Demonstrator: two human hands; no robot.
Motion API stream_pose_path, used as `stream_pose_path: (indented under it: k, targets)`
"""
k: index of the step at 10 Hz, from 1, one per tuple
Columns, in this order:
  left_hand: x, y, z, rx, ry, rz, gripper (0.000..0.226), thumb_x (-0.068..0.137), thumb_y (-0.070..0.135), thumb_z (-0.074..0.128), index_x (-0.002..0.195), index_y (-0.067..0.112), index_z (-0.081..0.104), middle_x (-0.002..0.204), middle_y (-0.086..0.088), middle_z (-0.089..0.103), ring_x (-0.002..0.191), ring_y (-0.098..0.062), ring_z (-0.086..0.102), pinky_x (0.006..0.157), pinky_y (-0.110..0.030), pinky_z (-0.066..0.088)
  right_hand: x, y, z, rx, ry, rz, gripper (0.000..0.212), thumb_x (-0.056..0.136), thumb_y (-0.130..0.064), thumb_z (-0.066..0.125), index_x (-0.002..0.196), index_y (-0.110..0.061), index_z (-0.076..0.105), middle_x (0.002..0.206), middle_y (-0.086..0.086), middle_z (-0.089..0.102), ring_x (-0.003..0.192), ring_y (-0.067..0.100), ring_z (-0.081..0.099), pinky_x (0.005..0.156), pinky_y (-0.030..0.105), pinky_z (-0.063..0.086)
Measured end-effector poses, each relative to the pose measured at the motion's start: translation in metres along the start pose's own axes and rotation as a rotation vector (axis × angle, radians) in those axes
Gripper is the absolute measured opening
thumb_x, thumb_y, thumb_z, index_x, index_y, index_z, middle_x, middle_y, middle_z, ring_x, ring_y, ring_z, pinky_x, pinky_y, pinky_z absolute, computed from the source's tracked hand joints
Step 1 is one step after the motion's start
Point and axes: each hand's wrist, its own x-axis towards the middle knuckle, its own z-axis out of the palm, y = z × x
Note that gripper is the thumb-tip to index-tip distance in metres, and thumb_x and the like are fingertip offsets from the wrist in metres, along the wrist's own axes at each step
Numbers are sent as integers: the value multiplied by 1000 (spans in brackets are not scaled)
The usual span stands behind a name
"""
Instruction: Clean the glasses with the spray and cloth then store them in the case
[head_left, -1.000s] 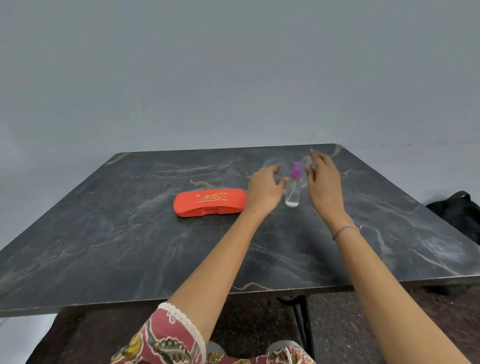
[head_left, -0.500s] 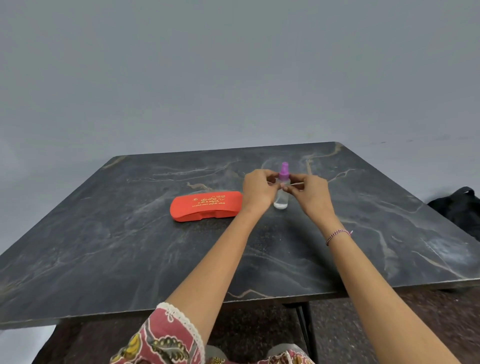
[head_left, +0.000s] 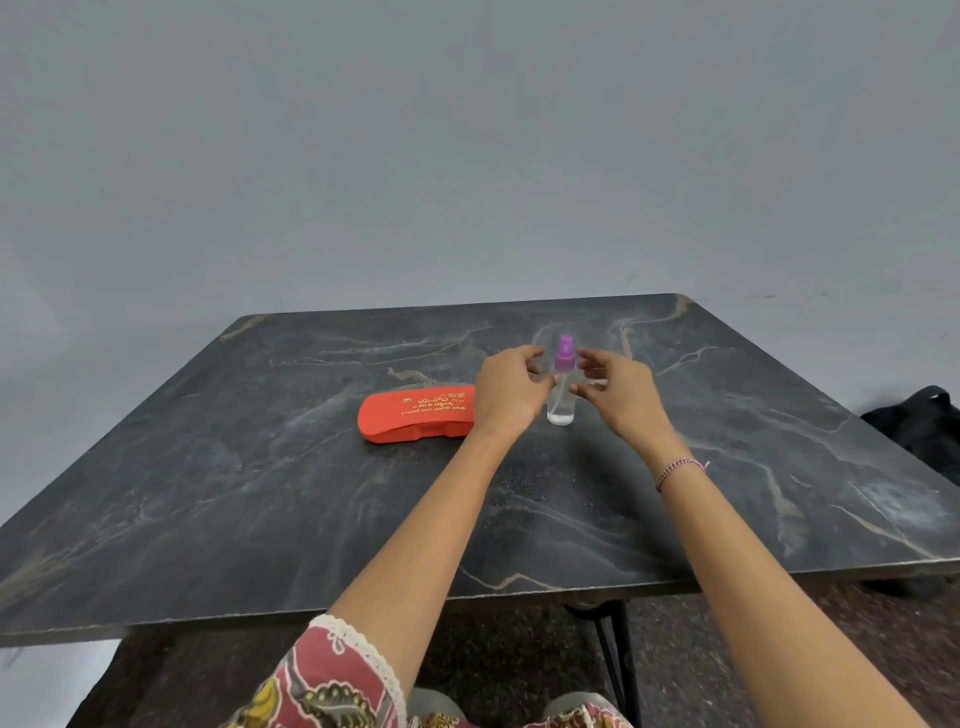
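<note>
We see a dark table (head_left: 260, 493) with pale lines running through it, like stone. A little past the middle of the frame stands the spray bottle (head_left: 561, 402), upright, clear, with a purple top. Just to its left in the picture lies the red case (head_left: 415, 415), flat on the table, with its lid down.

Both hands are up by the bottle. The left hand (head_left: 511, 392) is on the bottle's left side and the right hand (head_left: 623, 400) is on its right side, so the bottle is between them. The fingers of both hands are bent, with the tips turned in toward the bottle. They look very close to it, but the picture is blurry there, so we cannot tell if either hand has hold of it, or of some thin thing in front of it.

We cannot find the glasses or the cloth for sure (they may be small or hidden by the fingers).

The right wrist has a thin bracelet (head_left: 680, 470). A dark bag (head_left: 924, 421) sits at the right edge of the frame, past the table. A red patterned sleeve (head_left: 332, 680) shows at the bottom.

We think the job is only at its start. Nothing looks sprayed or wiped. Spraying, rubbing with the cloth, opening the case and putting the glasses inside all seem left to do.
</note>
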Motion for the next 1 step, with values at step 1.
stream_pose_path:
  k: [1]
  targets:
    - [3, -4, -19, 77, 101, -6, 39, 88, 30, 61, 125, 18, 59, 108, 1, 70, 98, -14, 65, 91, -33, 51, 5, -7, -12, -64, 122, -28, 50, 86, -11, 65, 133, -5, 49, 129, 13, 56, 120, 25, 51, 104, 32, 37]
